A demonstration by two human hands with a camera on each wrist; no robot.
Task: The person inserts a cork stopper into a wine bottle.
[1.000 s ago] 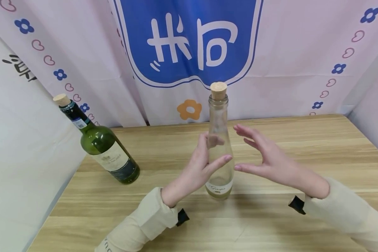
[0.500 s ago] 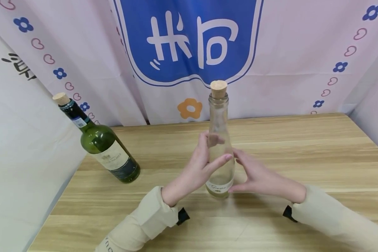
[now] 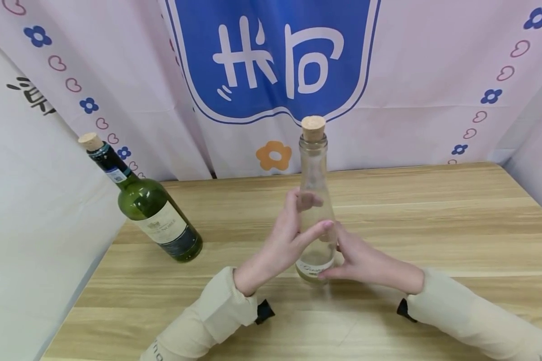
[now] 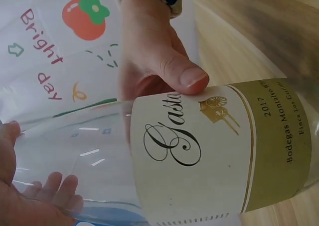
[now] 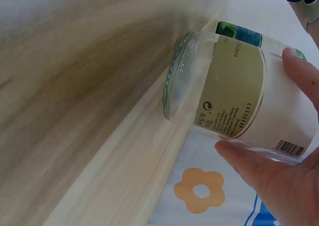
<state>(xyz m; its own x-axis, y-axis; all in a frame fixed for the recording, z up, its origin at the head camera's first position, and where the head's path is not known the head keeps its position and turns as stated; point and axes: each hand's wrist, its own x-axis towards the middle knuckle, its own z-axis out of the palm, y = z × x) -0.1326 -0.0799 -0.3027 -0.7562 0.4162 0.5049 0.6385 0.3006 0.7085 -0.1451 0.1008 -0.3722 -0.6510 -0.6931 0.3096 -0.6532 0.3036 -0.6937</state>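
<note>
A clear glass wine bottle [image 3: 314, 173] stands upright on the table, a cork [image 3: 313, 128] in its mouth. My left hand [image 3: 282, 235] grips the middle of its body, thumb across the near side and fingers showing through the glass. My right hand [image 3: 361, 260] holds the bottle lower down, from the right, its thumb near the paper label. In the left wrist view the label [image 4: 214, 151] reads "Gasta…", with part of the word covered by my right thumb. The right wrist view shows my right thumb and fingers on opposite sides of the label [image 5: 234, 81].
On the left of the wooden table [image 3: 433, 215] stands a corked green wine bottle [image 3: 144, 200]. A printed curtain [image 3: 388, 135] hangs along the back edge, and a white cloth [image 3: 40, 200] lies beyond the left edge.
My right hand has come in from the right with fingers spread and taken hold of the clear bottle's lower part. My left hand has kept its grip, and both bottles stay put.
</note>
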